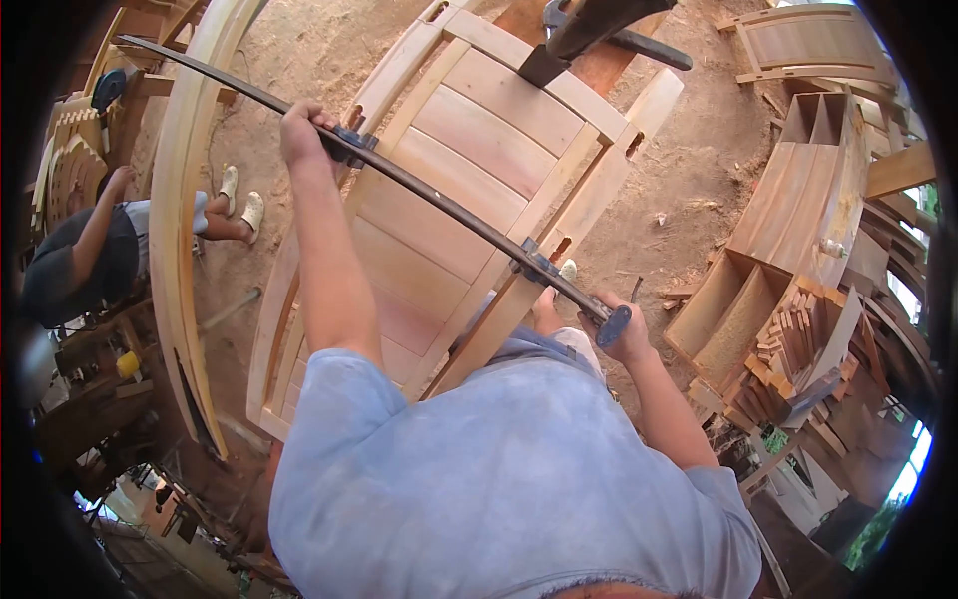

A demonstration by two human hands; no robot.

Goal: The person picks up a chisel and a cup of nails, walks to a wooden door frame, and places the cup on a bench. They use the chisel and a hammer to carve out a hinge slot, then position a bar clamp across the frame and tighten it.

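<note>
A long dark metal bar clamp (439,202) lies diagonally across a slatted wooden panel (469,150). Toward the bar's upper left, my left hand (304,132) is closed around it beside one clamp jaw (351,146). My right hand (624,334) grips the clamp's lower right end, by the round dark end piece (614,325). A second jaw (534,262) sits on the bar near the panel's right frame rail. The panel has light slats set in a frame, with slots cut in its outer posts.
Another metal tool (649,48) rests across the panel's far end. A long curved beam (180,200) stands left, with a seated person (85,250) beyond it. Wooden boxes (738,309) holding offcuts are at right; a finished panel (813,42) lies behind them.
</note>
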